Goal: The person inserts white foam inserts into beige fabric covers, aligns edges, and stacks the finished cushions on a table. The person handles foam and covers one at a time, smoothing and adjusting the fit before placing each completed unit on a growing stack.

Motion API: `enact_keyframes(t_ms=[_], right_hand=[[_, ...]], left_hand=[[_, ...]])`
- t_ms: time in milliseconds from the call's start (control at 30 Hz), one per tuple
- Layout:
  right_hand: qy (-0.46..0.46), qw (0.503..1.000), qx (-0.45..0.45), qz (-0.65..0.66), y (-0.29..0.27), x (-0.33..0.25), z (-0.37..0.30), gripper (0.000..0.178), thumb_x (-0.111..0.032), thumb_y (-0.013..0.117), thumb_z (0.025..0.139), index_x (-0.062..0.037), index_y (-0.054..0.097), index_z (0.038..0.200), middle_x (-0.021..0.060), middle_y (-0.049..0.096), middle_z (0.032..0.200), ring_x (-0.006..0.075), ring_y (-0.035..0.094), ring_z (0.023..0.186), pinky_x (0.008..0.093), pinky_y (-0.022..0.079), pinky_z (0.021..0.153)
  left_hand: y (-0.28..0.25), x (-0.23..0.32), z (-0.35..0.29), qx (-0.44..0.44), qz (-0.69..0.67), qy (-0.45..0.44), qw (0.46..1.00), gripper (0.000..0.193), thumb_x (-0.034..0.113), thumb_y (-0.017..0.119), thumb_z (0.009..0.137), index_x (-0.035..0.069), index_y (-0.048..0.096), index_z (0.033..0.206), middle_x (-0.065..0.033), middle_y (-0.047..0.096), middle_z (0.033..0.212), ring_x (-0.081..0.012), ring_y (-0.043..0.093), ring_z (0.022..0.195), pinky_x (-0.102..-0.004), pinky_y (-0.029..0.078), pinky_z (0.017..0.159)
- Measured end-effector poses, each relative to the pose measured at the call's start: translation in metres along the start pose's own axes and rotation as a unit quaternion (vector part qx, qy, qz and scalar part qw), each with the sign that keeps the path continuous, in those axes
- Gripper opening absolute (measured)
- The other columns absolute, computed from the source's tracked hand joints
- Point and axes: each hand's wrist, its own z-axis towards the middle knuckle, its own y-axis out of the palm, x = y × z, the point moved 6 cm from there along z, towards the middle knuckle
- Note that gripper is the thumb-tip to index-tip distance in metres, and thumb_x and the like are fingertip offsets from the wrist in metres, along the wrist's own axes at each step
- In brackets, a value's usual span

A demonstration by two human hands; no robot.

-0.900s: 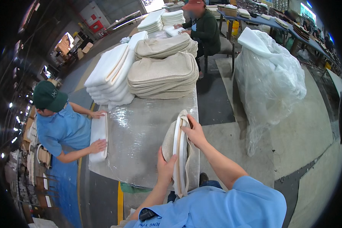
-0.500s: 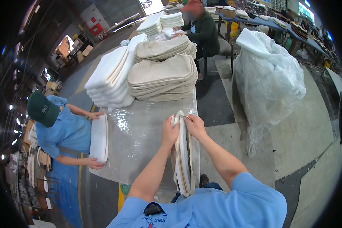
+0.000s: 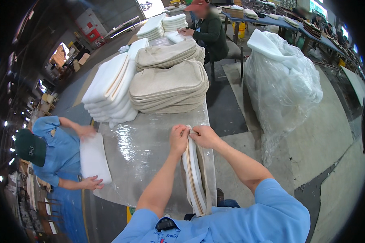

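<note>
A beige fabric cushion cover [image 3: 207, 174] stands on its edge at the table's near right side, its near end against my shirt. Between its open zipper edges shows a long strip of white padding [image 3: 194, 172]. My left hand [image 3: 179, 139] grips the cover's far end, fingers closed. Right beside it my right hand [image 3: 205, 137] pinches the same end, the two hands almost touching. Whether a zipper pull sits between the fingers is hidden.
A plastic-wrapped table [image 3: 146, 162] bears stacked beige covers [image 3: 168, 87] and white pads [image 3: 105, 81]. At left a co-worker [image 3: 56, 150] handles a white pad [image 3: 95, 158]; another person [image 3: 209, 32] sits at the far end. A large plastic bag [image 3: 282, 85] stands at right.
My hands have drawn together at the cover's far end, and the gap there has narrowed. The co-worker's hands have loosened from the white pad, which now lies flatter. The view has shifted slightly.
</note>
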Motion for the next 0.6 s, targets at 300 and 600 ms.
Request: enact_keyframes(t_ms=[300, 600], right_hand=[[-0.091, 0.995, 0.024, -0.011, 0.030, -0.033, -0.006, 0.026, -0.024, 0.068, 0.098, -0.0008, 0.060, 0.090, 0.0204, 0.065, 0.091, 0.0433, 0.065, 0.086, 0.0530, 0.050, 0.076], [-0.041, 0.995, 0.079, 0.036, 0.027, -0.024, 0.005, 0.028, -0.021, 0.072, 0.098, -0.0011, 0.056, 0.087, 0.0156, 0.057, 0.083, 0.0341, 0.057, 0.075, 0.0440, 0.045, 0.068]], left_hand=[[-0.004, -0.036, -0.009, 0.036, -0.239, -0.025, 0.970, 0.014, 0.012, 0.062, 0.106, 0.005, 0.075, 0.103, -0.0098, 0.062, 0.133, -0.0224, 0.057, 0.123, -0.0366, 0.045, 0.108], [-0.019, -0.021, 0.022, -0.214, -0.191, 0.016, 0.958, 0.031, -0.001, 0.054, 0.103, 0.009, 0.073, 0.126, -0.0141, 0.033, 0.172, -0.0243, 0.043, 0.150, -0.0379, 0.039, 0.118]])
